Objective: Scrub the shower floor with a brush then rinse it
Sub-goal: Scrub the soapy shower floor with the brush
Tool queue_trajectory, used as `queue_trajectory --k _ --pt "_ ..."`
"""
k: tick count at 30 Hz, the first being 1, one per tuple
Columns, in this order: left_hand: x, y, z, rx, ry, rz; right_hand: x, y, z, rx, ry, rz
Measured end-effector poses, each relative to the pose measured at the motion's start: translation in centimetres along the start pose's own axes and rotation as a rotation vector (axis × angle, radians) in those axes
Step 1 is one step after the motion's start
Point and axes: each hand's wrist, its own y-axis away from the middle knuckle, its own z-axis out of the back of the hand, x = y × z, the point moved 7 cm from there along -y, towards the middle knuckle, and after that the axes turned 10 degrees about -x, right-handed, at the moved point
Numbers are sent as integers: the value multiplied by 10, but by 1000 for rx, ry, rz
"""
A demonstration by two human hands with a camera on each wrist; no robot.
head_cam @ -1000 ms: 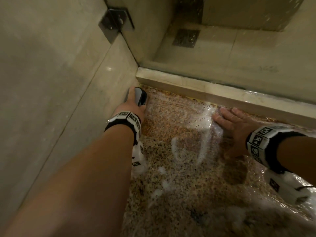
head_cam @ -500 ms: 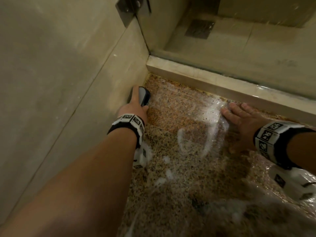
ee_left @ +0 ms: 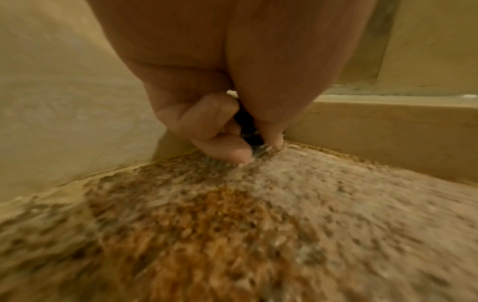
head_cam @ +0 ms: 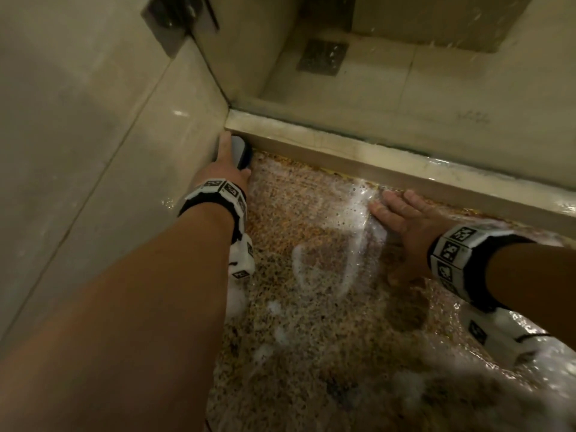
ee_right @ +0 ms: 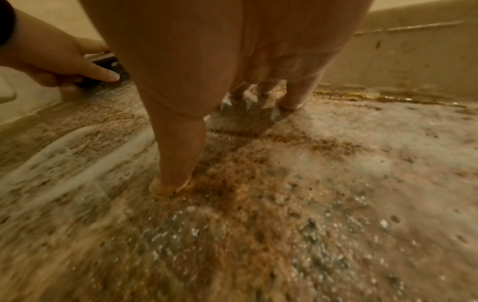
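Note:
The speckled shower floor (head_cam: 299, 219) is wet, with streaks of white foam. My left hand (head_cam: 226, 163) grips a dark scrubbing brush (head_cam: 241, 151) and holds it down in the far left corner, where the wall meets the raised kerb. From the left wrist, curled fingers (ee_left: 220, 143) wrap the dark brush (ee_left: 247, 126), bristles on the floor (ee_left: 258, 224). My right hand (head_cam: 402, 213) lies flat, fingers spread, on the wet floor beside the kerb. The right wrist view shows its fingertips (ee_right: 287, 104) and thumb pressing the floor (ee_right: 310, 183), with the left hand (ee_right: 62, 65) and brush (ee_right: 103, 59) at left.
A beige tiled wall (head_cam: 93, 151) runs along the left. A stone kerb (head_cam: 374, 151) crosses the far side, with a glass panel and metal hinge (head_cam: 177, 23) above it. Beyond it lies a pale floor with a square drain (head_cam: 322, 57). Water pools at lower right (head_cam: 514, 369).
My left hand has pushed the brush forward along the wall into the far corner against the kerb. The right hand has stayed flat on the wet floor.

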Motion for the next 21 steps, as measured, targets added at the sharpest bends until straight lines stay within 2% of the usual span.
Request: queue_trajectory --k 4,9,18,21 --pt "0 6 3 -5 31 -32 0 3 1 20 5 0" --pt "-41 45 -5 38 77 -137 0 1 0 18 3 -10" --pt "-138 143 -33 184 74 -504 4 0 1 24 30 -37" --pt "-145 147 -35 192 65 -515 3 1 0 37 44 -40"
